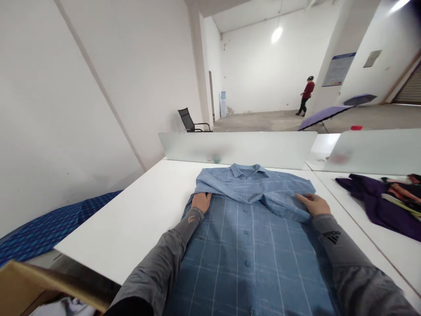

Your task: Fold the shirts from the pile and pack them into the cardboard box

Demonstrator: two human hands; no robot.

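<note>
A blue button-up shirt with a white windowpane check lies front side up, its collar toward the far side of the table. Both sleeves are folded inward across the chest. My left hand is at the left side of the shirt, closed on the cloth at the sleeve fold, with its fingertips partly hidden by the fabric. Over at the right side, my right hand pinches the folded sleeve between thumb and fingers. Grey sleeves cover both my forearms.
The white table has a frosted divider along its far edge. Dark purple clothing lies at the right. A cardboard box holding cloth stands at lower left, near blue patterned fabric. Beyond are a chair, umbrellas and a person.
</note>
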